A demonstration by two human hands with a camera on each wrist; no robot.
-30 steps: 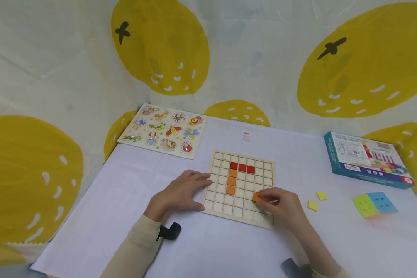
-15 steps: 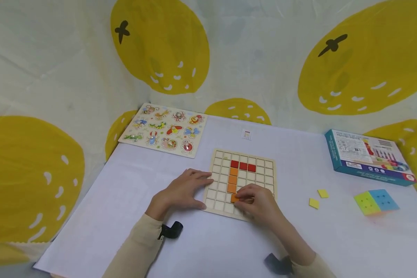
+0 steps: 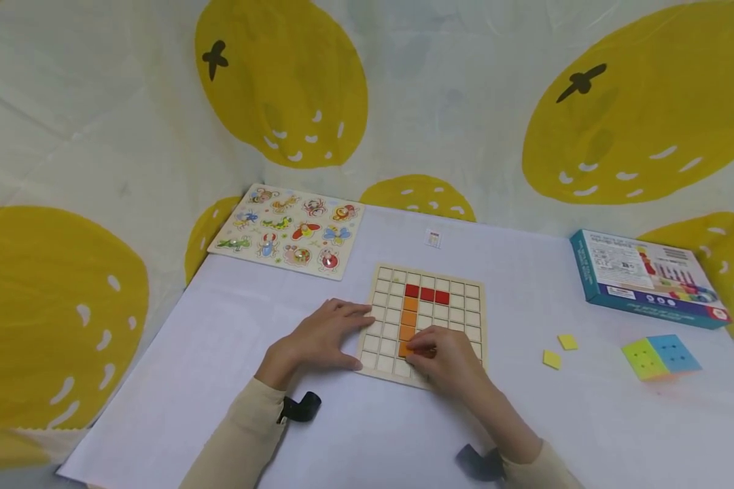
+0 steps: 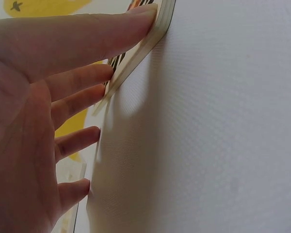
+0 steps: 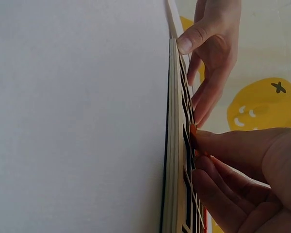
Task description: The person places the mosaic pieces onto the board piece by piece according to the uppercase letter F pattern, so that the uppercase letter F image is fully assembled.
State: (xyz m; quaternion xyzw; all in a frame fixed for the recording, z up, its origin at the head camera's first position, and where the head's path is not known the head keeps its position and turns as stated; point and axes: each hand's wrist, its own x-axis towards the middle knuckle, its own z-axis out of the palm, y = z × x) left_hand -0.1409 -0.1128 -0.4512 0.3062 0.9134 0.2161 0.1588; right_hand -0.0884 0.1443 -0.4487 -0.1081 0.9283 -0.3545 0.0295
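A wooden grid board (image 3: 388,367) lies on the table with three red tiles (image 3: 427,294) in a row and orange tiles (image 3: 408,318) running down from the left one. At the lower end of that orange column, my right hand (image 3: 449,360) pinches an orange square tile (image 3: 404,348) between thumb and fingers. In the right wrist view this orange tile (image 5: 193,132) shows at the thumb tip, right at the board's surface. My left hand (image 3: 318,339) rests at the board's left edge, fingers spread, thumb on the near corner in the left wrist view.
Two yellow tiles (image 3: 552,359) lie right of the board, with a coloured puzzle cube (image 3: 663,356) beyond them. A boxed toy set (image 3: 651,278) sits at the back right. An insect puzzle board (image 3: 287,231) is at the back left, and a small printed card (image 3: 433,238) lies behind the grid.
My right hand has carried the orange tile leftward across the board, to the cell below the other orange tiles. My left hand has stayed at the board's left edge.
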